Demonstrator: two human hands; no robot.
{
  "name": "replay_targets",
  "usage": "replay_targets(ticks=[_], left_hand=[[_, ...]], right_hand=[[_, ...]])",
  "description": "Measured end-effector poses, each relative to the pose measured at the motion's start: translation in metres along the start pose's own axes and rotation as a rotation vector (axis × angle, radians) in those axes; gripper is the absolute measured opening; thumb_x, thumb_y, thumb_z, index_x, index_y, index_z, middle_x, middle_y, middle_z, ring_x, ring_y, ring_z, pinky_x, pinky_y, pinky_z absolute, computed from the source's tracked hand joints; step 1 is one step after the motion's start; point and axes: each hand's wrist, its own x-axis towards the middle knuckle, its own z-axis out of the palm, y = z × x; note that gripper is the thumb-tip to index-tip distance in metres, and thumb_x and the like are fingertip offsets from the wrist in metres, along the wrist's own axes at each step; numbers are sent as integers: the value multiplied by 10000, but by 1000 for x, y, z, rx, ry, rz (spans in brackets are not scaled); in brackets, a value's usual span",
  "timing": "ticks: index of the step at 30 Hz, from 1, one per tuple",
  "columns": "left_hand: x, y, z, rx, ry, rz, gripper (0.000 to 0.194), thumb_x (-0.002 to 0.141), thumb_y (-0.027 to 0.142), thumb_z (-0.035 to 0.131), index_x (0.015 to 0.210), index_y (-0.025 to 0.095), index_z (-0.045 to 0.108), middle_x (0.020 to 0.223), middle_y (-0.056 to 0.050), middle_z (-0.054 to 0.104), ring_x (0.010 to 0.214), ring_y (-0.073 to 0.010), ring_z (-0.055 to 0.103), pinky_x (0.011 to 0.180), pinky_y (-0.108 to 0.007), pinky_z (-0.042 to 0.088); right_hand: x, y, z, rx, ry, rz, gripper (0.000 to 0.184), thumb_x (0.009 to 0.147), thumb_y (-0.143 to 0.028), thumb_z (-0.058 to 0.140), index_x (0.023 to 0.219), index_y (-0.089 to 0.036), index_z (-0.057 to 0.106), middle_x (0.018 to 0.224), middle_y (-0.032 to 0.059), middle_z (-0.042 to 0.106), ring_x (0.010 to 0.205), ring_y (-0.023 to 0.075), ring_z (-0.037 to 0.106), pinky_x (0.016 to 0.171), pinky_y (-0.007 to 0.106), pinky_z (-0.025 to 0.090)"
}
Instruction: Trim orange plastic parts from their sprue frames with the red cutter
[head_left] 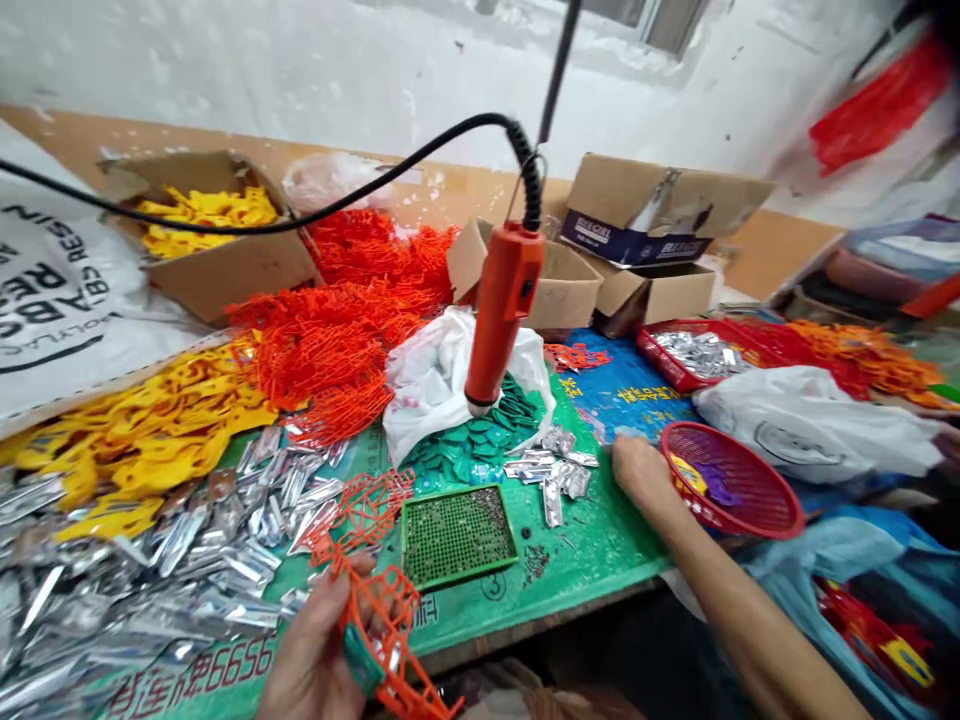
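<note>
At the table's front edge my left hand (322, 630) grips an orange plastic frame (397, 625) of thin bars. A dark green piece (361, 660) sits against the frame beside my fingers. My right hand (641, 465) is curled just left of the red round basket (739, 480); its fingertips are hidden, and what they hold, if anything, I cannot make out. An orange electric screwdriver (502, 310) hangs by its cable over the middle. Below it lie a green tray of small screws (459, 535), a heap of green plastic pieces (469, 440) and silvery pieces (553, 470).
Silvery pieces (217, 550), yellow plastic parts (142, 420) and orange frames (337, 330) are piled on the left. Cardboard boxes (547, 290) line the wall. On the right are a red tray (686, 355), a white bag (802, 420) and a blue bag (840, 570).
</note>
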Motion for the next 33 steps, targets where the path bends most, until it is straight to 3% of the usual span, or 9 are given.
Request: replay_targets(ticks=[3,4,6,8,9,11,13,18,33], left_hand=[[3,6,26,-84,-58,-23,320,602,317,898,840,172,741,720,17,693,601,-128,609,550,-230,544],[5,7,32,-113,-53,30,315,587,333,902,793,165,732,662,30,666,559,-107,581,521,-202,519],[7,5,42,-131,-94,52,322,591,339,902,791,166,717,651,37,658,567,-109,583,552,-206,521],[11,2,47,-165,-68,96,338,613,337,891,840,170,705,702,33,679,604,-113,598,597,-215,523],[13,1,49,-177,-48,127,342,625,335,884,863,172,699,746,25,699,635,-119,614,625,-223,525],[15,-1,49,-182,-24,201,333,658,345,861,883,177,683,790,17,712,695,-134,637,671,-235,521],[16,-1,46,-174,-9,275,332,681,364,838,904,181,674,793,20,708,725,-144,640,707,-249,512],[19,-2,35,-173,82,375,307,705,391,811,877,194,652,788,33,695,734,-134,615,758,-249,485],[19,-5,32,-165,99,367,318,684,417,817,809,209,612,722,46,649,644,-125,563,666,-237,469]], right_hand=[[-23,-6,-18,101,51,-103,240,928,-130,493,1113,-50,623,1103,253,661,958,290,676,824,455,543],[-36,-12,-23,167,42,-162,246,912,-113,480,1105,-83,628,1077,237,675,924,281,682,797,433,547],[-67,-32,-28,380,-61,-325,223,904,-213,509,1101,-204,615,875,91,711,699,196,673,640,328,560],[-103,-60,-27,1114,-468,-493,222,803,-341,654,974,-202,621,736,43,677,521,165,608,483,296,507],[-119,-76,-25,1348,-667,-476,278,745,-395,720,917,-201,623,698,21,663,460,138,570,433,274,474],[-147,-107,-18,1592,-915,-406,325,659,-396,804,823,-181,623,626,-1,640,409,101,535,390,224,426],[-163,-132,-12,1670,-1034,-358,323,636,-355,836,782,-169,615,602,8,659,415,99,554,400,208,431],[-170,-160,-5,1686,-1095,-312,335,632,-321,859,797,-167,611,572,0,679,415,93,576,447,205,477],[-166,-168,4,1641,-981,-238,460,509,-390,912,785,-167,619,544,-51,607,394,89,532,413,226,462]])
